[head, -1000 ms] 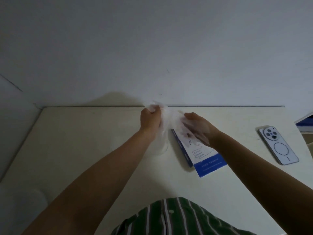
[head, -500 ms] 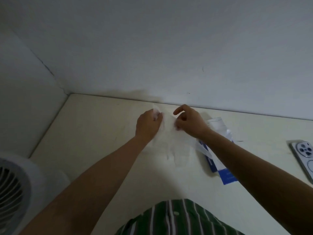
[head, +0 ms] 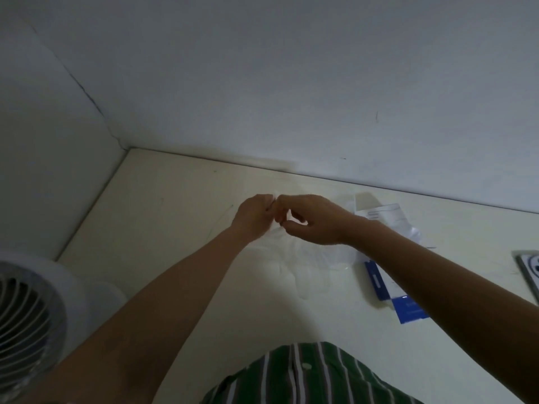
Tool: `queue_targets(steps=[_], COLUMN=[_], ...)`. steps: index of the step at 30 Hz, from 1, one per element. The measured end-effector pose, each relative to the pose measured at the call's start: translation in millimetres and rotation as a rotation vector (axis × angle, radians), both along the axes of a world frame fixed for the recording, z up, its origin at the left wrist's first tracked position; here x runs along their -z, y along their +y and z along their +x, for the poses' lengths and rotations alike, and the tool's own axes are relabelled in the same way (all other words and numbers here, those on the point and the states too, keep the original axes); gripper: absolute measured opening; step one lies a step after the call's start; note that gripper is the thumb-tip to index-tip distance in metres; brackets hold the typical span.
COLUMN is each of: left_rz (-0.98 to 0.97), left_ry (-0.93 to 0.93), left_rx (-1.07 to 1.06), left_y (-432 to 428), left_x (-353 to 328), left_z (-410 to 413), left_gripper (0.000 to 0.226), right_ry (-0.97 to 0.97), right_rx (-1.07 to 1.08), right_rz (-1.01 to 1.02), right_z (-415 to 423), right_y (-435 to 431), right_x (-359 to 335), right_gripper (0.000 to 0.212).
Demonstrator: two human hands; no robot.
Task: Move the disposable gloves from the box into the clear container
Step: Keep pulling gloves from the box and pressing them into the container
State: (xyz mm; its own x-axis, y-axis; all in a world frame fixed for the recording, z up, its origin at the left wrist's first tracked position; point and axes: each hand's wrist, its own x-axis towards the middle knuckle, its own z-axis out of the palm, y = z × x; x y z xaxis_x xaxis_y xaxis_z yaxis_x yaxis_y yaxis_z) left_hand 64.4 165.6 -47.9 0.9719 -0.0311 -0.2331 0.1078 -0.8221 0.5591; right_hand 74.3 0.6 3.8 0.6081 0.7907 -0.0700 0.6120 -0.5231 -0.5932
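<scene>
Pinching one clear disposable glove (head: 294,258), the left hand (head: 253,217) and right hand (head: 312,220) are touching over the cream table (head: 175,228). The right forearm (head: 423,266) is crossing a blue-and-white glove box (head: 376,279), print unreadable. A white fan (head: 29,310) is standing near left, a phone (head: 529,266) at right.

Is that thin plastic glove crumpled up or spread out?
Spread out: the left hand and right hand pinch its top edge, and the glove fans flat below, finger shapes visible.

Dim light falls on a cream table (head: 175,217) in a corner of plain whitish walls (head: 291,83) (faintly marked), white fan (head: 26,310) at left.
</scene>
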Motion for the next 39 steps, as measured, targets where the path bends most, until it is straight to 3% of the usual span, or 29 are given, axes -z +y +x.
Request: queue_targets(steps=[3,7,10,12,14,16,20,22,24,26,27,30,34,39], left_rz=[0.014,0.177,0.287,0.371,0.437,0.456,0.438,0.543,0.526,0.434,0.402,0.341,0.241,0.261], left_ry=[-0.020,-0.060,-0.125,-0.142,-0.146,-0.148,-0.147,-0.324,-0.488,-0.359,-0.190,0.283,0.484,0.576], left_rx=[-0.006,0.005,0.019,0.032,0.063,0.074,0.052,0.133,0.232,0.269,0.240,0.150,0.047,0.040], left_y=[1.5,1.2,-3.6,-6.3,-7.2,-8.1,-8.6,-10.9,-19.6,-29.5,-33.1,-28.0,-10.4,-10.9], left_x=[0.7,7.5,10.1,11.9,12.0,10.4,9.2,12.4,10.7,8.8,8.7,26.5,44.9,50.3], left_z=[-0.9,0.6,-0.6,0.1,1.6,0.9,0.5,1.6,2.0,1.5,1.6,4.1,5.7,7.5], left_gripper=[0.032,0.031,0.035,0.034,0.031,0.032,0.031,0.045,0.043,0.034,0.032,0.058,0.093,0.096], right_ry=[0.038,-0.197,-0.277,-0.227,-0.074,0.044,0.167,0.172,0.162,0.160,0.163,0.195,0.238,0.286], right_rx=[-0.017,0.237,0.406,0.349,0.201,0.137,0.175,0.194,0.201,0.191,0.185,0.189,0.256,0.280], right_rz=[-0.337,-0.631,-0.480,-0.229,-0.148,-0.283,-0.541,-0.561,-0.571,-0.582,-0.585,-0.616,-0.655,-0.702], right_z=[3.0,19.1,26.0,20.9,12.1,8.6,7.4,6.5,5.4,4.7,4.7,7.6,12.2,10.5], right_y=[-4.7,-15.3,-20.8,-13.5,-3.3,1.3,0.1,2.7,5.5,7.6,8.7,8.1,2.4,2.6], right_x=[-1.0,-6.9,-13.7,-14.2,-5.2,17.9,62.6,75.6,83.8,89.3,91.2,96.4,101.0,107.7], right_gripper=[0.026,0.036,0.028,0.021,0.020,0.025,0.064,0.075,0.080,0.080,0.081,0.090,0.103,0.109])
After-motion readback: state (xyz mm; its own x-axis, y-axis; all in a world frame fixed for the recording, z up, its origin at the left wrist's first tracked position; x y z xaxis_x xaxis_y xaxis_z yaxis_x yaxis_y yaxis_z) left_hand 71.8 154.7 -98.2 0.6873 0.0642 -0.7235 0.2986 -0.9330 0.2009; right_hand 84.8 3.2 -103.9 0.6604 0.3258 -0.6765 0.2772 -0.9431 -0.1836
